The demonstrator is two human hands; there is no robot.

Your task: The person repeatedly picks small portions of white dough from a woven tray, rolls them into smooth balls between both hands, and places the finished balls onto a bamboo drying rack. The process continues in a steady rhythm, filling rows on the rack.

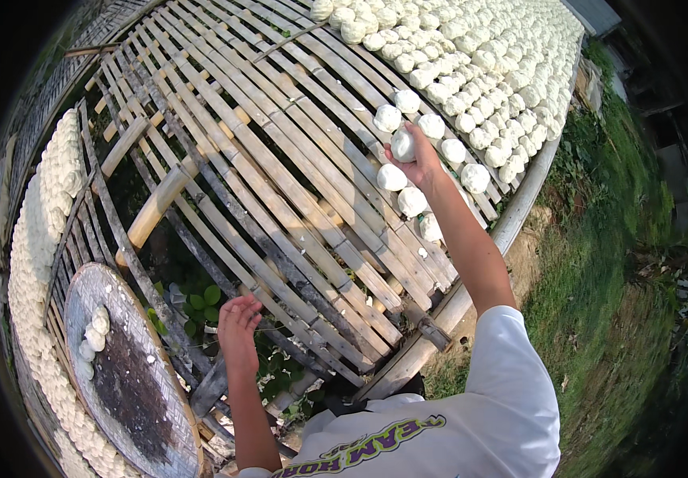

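My right hand (pixel 416 163) grips a white, lumpy ball (pixel 402 145) over the bamboo slat rack (pixel 296 183). Several similar loose balls (pixel 475 178) lie around it, just short of densely packed rows of balls (pixel 511 88) at the upper right. My left hand (pixel 239 323) is open and empty, fingers loosely bent, above the slats at the lower middle. To its left sits a shallow oval woven tray (pixel 187 414) with dark residue and a few white lumps (pixel 97 331).
Another dense band of white balls (pixel 41 239) runs along the far left. A bamboo rail (pixel 511 223) edges the rack's right side, with grass (pixel 599 303) beyond it. Thicker bamboo poles (pixel 157 203) cross beneath gaps in the slats, where leafy plants (pixel 205 307) show.
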